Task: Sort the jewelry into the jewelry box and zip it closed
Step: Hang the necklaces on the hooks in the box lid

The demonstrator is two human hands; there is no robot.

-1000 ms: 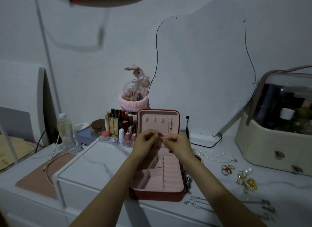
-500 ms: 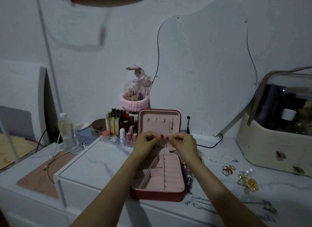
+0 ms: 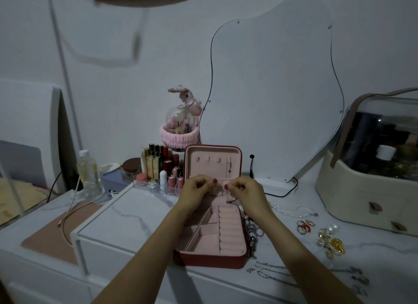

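Observation:
The red jewelry box (image 3: pixel 210 262) lies open on the white dresser, its pink-lined lid (image 3: pixel 212 163) standing upright. A thin necklace (image 3: pixel 230 168) hangs from a hook in the lid. My left hand (image 3: pixel 195 191) and my right hand (image 3: pixel 245 194) are held together over the box's back edge, fingers curled, pinching a thin chain (image 3: pixel 220 186) between them. The chain is barely visible. Loose jewelry lies right of the box: a pearl strand (image 3: pixel 294 210), rings (image 3: pixel 305 225), gold earrings (image 3: pixel 331 243), silver chains (image 3: pixel 269 272).
A lipstick organizer (image 3: pixel 158 170), a bunny dome (image 3: pixel 181 127) and a bottle (image 3: pixel 88 172) stand behind left. A wavy mirror (image 3: pixel 271 89) leans on the wall. A cream cosmetic case (image 3: pixel 371 179) sits at right. A headband (image 3: pixel 70 215) lies at left.
My two hands have drawn slightly apart and lifted a little over the box's back edge. Nothing else on the dresser has moved.

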